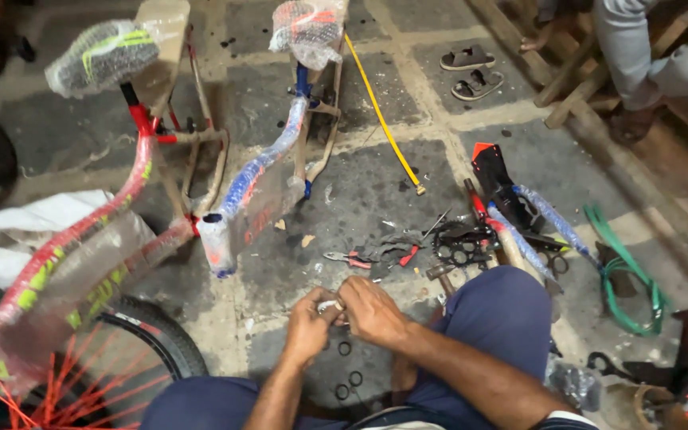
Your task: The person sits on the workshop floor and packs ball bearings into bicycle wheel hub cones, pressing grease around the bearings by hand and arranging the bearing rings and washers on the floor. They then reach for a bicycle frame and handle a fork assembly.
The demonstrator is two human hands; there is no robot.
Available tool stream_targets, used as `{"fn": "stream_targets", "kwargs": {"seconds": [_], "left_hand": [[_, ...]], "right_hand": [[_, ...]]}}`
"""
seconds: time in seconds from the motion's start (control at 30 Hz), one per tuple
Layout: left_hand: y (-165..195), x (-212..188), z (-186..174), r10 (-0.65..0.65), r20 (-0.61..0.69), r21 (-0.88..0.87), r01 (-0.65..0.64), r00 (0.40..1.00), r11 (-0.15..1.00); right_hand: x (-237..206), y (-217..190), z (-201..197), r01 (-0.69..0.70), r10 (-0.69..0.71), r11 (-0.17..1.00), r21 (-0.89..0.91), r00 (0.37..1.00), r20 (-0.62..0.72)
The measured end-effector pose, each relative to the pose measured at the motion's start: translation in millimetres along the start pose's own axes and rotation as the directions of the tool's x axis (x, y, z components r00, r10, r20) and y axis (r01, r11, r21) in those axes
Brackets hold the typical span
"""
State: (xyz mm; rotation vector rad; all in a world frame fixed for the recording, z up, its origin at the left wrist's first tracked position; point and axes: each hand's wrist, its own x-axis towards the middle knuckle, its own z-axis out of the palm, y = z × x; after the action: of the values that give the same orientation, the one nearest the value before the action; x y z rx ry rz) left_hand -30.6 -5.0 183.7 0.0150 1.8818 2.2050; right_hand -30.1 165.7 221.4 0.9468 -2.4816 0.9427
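Observation:
My left hand [308, 326] and my right hand [369, 309] meet low in the middle of the view, fingers pinched together on a small pale metal part [330, 306] held between them. Several black rubber rings [347, 374] lie on the stone floor just below my hands. A red bicycle frame [81, 239] wrapped in clear plastic stands to the left, its head tube [215, 243] about a hand's width from my left hand. My knees in dark blue trousers [495, 318] frame the hands.
Pliers [349, 259], a hammer [440, 273], black chainrings [459, 243] and wrapped fork parts [519, 215] lie ahead on the floor. A green strap [627, 279] lies right, a yellow hose [380, 111] beyond. A spoked wheel [105, 358] is at lower left. Another person's legs [639, 56] and sandals [471, 72] are far right.

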Motion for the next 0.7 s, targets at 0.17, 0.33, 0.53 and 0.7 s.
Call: {"fn": "stream_targets", "kwargs": {"seconds": [0.17,0.33,0.53,0.7], "left_hand": [[-3,-12,-5,0.035,0.117,-0.041,-0.03,0.993,0.999],[-8,-13,-10,0.006,0.03,-0.129,-0.002,1.0,0.992],[-23,-2,-6,-0.043,0.022,-0.459,0.048,0.999,0.887],[-26,1,-6,-0.04,0.051,-0.501,0.06,0.998,0.863]], "right_hand": [[10,38,0,-0.037,0.01,0.982,-0.187,0.989,-0.144],[-3,60,-35,-0.423,0.416,0.842,0.335,0.904,0.097],[0,29,-33,-0.604,0.545,0.586,0.54,0.787,0.289],[15,16,-28,-0.439,0.368,0.819,0.371,0.896,0.249]]}}
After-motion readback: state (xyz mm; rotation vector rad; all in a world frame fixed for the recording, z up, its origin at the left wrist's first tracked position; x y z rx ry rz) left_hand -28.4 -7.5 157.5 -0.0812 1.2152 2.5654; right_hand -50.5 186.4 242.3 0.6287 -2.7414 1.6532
